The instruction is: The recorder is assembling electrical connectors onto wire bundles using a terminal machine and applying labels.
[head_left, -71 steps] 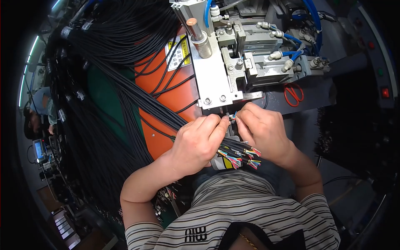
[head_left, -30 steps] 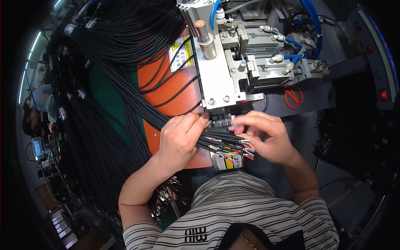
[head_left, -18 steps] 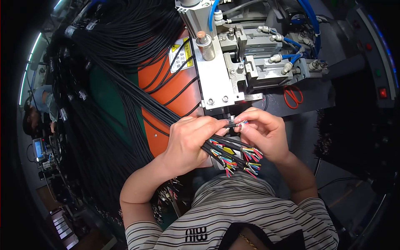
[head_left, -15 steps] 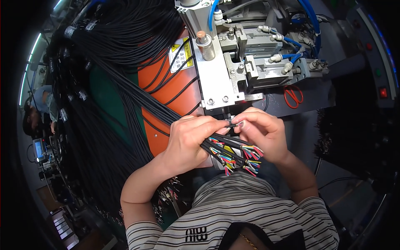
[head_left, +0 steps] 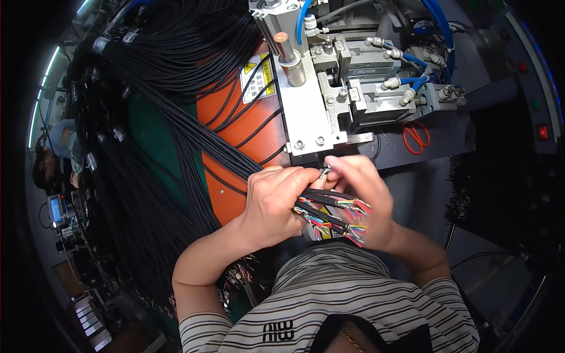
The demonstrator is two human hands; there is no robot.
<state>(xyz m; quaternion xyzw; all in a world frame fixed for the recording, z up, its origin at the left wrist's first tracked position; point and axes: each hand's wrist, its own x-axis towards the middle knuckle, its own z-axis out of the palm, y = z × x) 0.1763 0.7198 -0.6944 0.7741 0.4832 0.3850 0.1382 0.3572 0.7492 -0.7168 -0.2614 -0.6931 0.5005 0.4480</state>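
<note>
A bundle of black multi-core cables (head_left: 326, 200) is gripped in my left hand (head_left: 272, 197), its fingers wrapped round it. Bared wires (head_left: 357, 207) in red, blue, yellow, white and green fan out from the cut ends toward the lower right. One cable end (head_left: 324, 170) sticks up apart from the others at my left fingertips, with a pale, silvery tip. My right hand (head_left: 369, 194) is closed at that end, thumb and forefinger pinching about it. The right hand's lower fingers are partly hidden behind the bundle and slightly blurred.
Just beyond my hands stands a metal pneumatic fixture (head_left: 306, 112) with blue air hoses. Red-handled scissors (head_left: 416, 137) lie right of it. Long black cables (head_left: 194, 65) cover the orange board (head_left: 226, 200) and hang at left. A person (head_left: 59, 141) is at far left.
The cable end at my fingertips has turned from lying sideways to pointing up. My right hand has rolled over and shifted left, and its lower part now sits behind the wire ends.
</note>
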